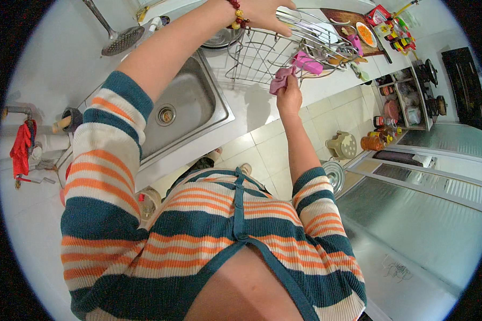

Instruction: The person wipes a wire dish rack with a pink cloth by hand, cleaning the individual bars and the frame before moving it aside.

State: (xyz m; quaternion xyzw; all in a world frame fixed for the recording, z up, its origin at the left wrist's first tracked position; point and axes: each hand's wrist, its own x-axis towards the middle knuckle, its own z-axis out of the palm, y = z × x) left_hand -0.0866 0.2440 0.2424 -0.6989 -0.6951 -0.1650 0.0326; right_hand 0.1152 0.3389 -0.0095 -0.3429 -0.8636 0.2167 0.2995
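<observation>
A metal wire dish rack (pixel 274 56) stands tilted on the white counter. My left hand (pixel 263 16) grips its upper bars, with thumb and fingers spread around the wires. In my right hand (pixel 291 98) is a bunched mauve cloth (pixel 281 80), pressed against the rack's near edge. A pink plastic holder (pixel 308 63) sits at the rack's right part, close to the cloth. Utensils show behind the wires there, partly hidden by them.
Left of the rack is a steel sink (pixel 188 96). A skimmer (pixel 123 41) hangs on the wall. To the right lie a cutting board (pixel 351 22), a plate of shredded orange food (pixel 366 34) and a knife (pixel 385 52). A stool (pixel 342 145) stands on the floor.
</observation>
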